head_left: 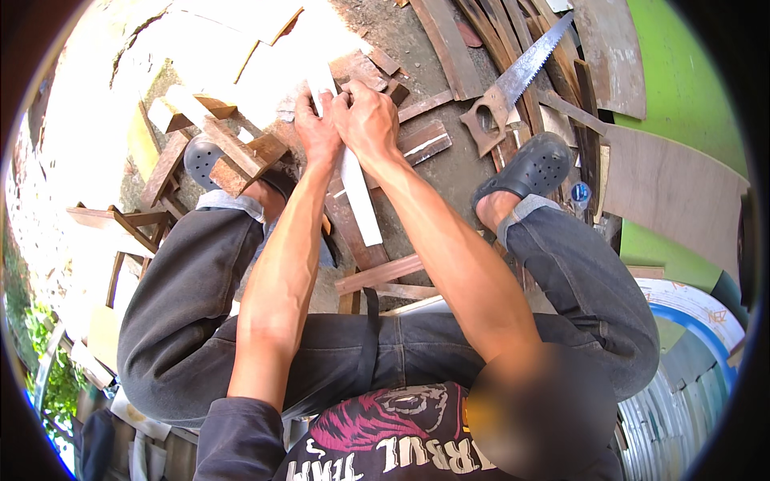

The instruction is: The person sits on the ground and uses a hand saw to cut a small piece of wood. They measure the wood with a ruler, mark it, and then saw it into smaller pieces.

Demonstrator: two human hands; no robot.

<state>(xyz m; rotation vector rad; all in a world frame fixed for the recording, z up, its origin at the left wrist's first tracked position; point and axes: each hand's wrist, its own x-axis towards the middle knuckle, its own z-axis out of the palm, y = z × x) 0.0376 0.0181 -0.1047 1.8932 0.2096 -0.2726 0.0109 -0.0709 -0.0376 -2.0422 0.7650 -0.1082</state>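
A long, narrow white strip point(358, 196) runs lengthwise between my forearms, over brown wooden pieces on the ground. Its material cannot be made out in the glare. My left hand point(318, 132) is closed around the strip's far part, fingers bent. Right beside it, my right hand point(369, 116) is curled down on the same strip, and the two hands touch. The fingertips are partly hidden under the knuckles. Beneath the strip lies a brown board point(353, 228), with another short board point(425, 144) marked by a white line just right of my wrists.
A handsaw point(517, 84) with a wooden handle rests on planks at the far right. Nailed wood pieces point(233, 148) stand by my left foot. A dark clog point(529, 168) is on my right foot, near a blue bottle cap point(581, 192). Plywood point(674, 184) lies right.
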